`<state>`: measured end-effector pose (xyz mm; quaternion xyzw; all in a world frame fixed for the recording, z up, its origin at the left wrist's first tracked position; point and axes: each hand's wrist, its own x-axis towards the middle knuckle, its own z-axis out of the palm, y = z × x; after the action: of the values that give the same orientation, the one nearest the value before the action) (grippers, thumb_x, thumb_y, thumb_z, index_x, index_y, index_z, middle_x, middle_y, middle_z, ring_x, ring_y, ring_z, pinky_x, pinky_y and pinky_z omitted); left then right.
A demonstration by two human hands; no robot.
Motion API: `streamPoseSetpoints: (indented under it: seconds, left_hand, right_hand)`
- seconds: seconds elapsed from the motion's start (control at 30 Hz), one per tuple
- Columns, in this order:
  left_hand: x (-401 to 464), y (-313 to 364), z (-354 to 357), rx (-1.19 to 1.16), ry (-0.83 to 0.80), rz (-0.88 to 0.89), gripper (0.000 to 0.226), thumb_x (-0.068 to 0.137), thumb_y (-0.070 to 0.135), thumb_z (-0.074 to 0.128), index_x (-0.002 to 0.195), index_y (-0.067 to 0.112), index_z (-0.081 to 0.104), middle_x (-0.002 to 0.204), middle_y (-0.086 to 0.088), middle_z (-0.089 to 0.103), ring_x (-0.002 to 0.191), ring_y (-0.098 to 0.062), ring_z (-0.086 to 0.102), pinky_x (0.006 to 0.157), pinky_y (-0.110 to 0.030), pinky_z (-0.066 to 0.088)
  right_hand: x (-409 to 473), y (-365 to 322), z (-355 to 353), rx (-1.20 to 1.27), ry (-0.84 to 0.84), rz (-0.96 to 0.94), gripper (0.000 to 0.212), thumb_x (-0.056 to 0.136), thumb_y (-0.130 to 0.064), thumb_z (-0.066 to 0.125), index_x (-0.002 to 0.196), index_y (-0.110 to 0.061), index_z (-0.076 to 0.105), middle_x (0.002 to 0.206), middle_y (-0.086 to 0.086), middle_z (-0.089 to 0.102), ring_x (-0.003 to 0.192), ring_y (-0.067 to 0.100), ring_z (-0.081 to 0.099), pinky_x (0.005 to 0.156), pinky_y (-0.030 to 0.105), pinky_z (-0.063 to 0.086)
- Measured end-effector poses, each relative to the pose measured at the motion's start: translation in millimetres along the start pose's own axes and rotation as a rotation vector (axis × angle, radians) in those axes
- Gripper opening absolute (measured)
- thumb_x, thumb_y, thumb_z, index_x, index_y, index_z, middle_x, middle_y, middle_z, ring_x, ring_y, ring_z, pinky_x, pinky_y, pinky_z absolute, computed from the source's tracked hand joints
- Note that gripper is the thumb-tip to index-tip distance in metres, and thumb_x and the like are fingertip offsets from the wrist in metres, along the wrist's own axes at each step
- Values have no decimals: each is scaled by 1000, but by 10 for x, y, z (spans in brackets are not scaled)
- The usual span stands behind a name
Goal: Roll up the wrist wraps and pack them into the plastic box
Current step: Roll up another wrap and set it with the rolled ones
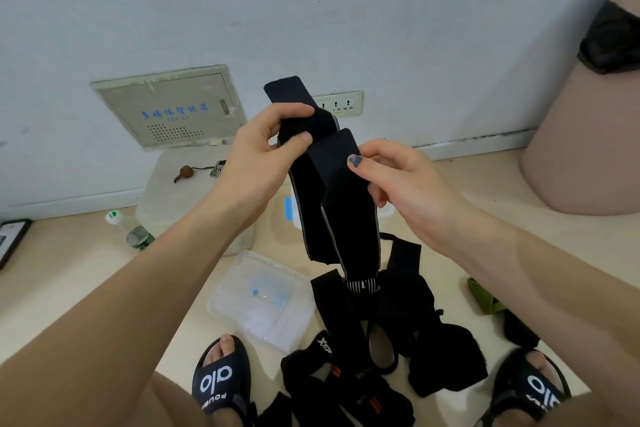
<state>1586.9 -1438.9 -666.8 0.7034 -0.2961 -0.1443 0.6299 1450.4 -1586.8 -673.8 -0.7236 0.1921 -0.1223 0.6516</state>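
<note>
The wrist wrap covers most of the left hand fingers, and part of the socket plate at 12 o'clock. Small blue label on the wall panel is too blurry to read. At 3 o'clock the pink bin is cut by the edge; at 6 o'clock both sandals, e.g. left sandal, too.

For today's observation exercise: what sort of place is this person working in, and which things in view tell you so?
Probably an indoor room of a home or dormitory, with the person crouched over the floor. Clues: a wall socket low on the painted wall, a multimedia wiring panel set into it, and slippers on a pale floor.
</note>
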Motion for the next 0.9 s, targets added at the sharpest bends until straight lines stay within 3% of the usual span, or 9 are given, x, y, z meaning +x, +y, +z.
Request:
streamPoseSetpoints:
  seconds: [0.1, 0.27, 0.37, 0.43, 0.53, 0.7, 0.9]
  left_hand:
    - [2, -8, -4, 18, -6, 22, 41, 89, -9, 67, 118, 21, 68, 112, 2, 73, 102, -16, 71, 92, -36, 60]
    - [21, -24, 17, 17, 30, 18, 30, 96, 4, 62, 105, 29, 77, 111, 5, 75, 114, -25, 67, 105, -55, 51]
    - [5, -15, 73, 2, 8, 8, 34, 99, 5, 57, 105, 32, 77, 113, 5, 75, 116, -28, 65, 106, -58, 49]
    - [-11, 5, 111, -18, -9, -12, 34, 103, 4, 51, 109, 27, 75, 110, 6, 76, 110, -21, 68, 101, -49, 55]
    - [-37, 52, 155, -88, -33, -63, 32, 106, 5, 45, 113, 19, 73, 107, 3, 76, 101, -14, 70, 83, -31, 57]
    - [-41, 85, 173, -158, -42, -105, 32, 109, 15, 42, 111, 17, 74, 116, -3, 75, 107, -19, 69, 91, -37, 57]
    - [-44, 67, 182, -165, -62, -86, 22, 105, 8, 53, 116, 14, 71, 106, -2, 74, 99, -14, 71, 82, -27, 57]
  right_hand:
    - [15, 12, 15, 40, -12, 6, 13, 102, -20, 63, 98, -10, 69, 76, -2, 59, 67, 13, 56, 66, 26, 48]
    - [9, 19, 68, 140, -41, 27, 15, 102, -16, 62, 89, -11, 67, 79, 1, 60, 70, 18, 63, 67, 25, 53]
    - [13, 32, 92, 189, -40, 48, 15, 102, -18, 63, 88, -14, 68, 81, -1, 60, 70, 18, 65, 68, 25, 54]
    - [14, 29, 100, 214, -30, 60, 13, 102, -20, 64, 91, -14, 69, 84, -1, 59, 70, 18, 64, 68, 25, 54]
    - [17, 22, 106, 245, -11, 74, 13, 101, -21, 64, 91, -14, 69, 85, -2, 57, 68, 18, 63, 67, 26, 53]
    - [30, 14, 100, 255, 16, 95, 13, 101, -21, 65, 90, -16, 68, 88, -2, 57, 63, 15, 62, 65, 27, 53]
    - [48, 26, 93, 216, 31, 99, 12, 101, -22, 65, 92, -15, 69, 87, -2, 56, 63, 15, 60, 65, 27, 51]
